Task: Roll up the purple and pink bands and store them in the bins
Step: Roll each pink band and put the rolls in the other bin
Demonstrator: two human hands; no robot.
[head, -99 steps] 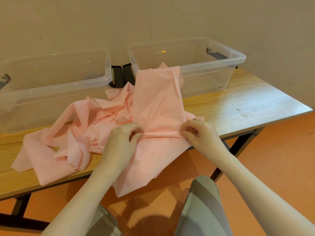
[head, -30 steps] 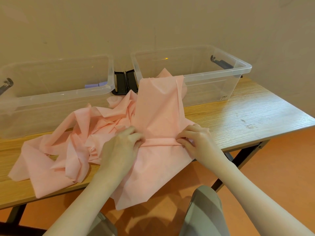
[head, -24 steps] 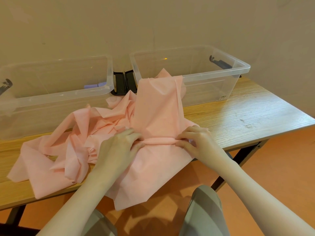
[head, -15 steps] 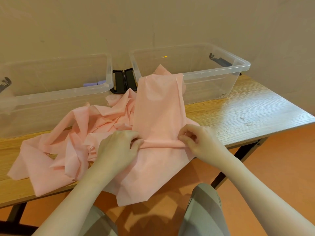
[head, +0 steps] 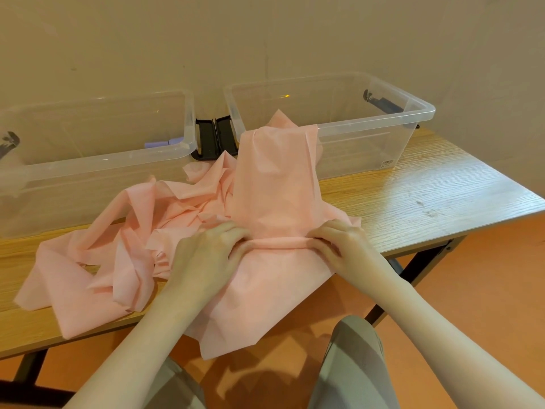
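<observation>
A long pink band (head: 274,184) lies crumpled across the wooden table (head: 427,202), one stretch draped up over the front rim of the right clear bin (head: 383,119). A narrow rolled fold of the band runs crosswise near the table's front edge. My left hand (head: 206,255) grips its left end and my right hand (head: 345,246) pinches its right end. A flap of the band hangs off the table edge toward my lap. The left clear bin (head: 97,160) holds something purple (head: 162,143), seen only in part.
Black lid clips (head: 215,137) sit between the two bins, and more clips show on the outer ends. The wall stands close behind the bins. Bare table top lies to the right of the band. My knees are below the table edge.
Both hands have stayed at the crosswise fold, their fingers working the roll; my right hand's fingers now lie lower over it. The flap hanging off the table has shortened slightly.
</observation>
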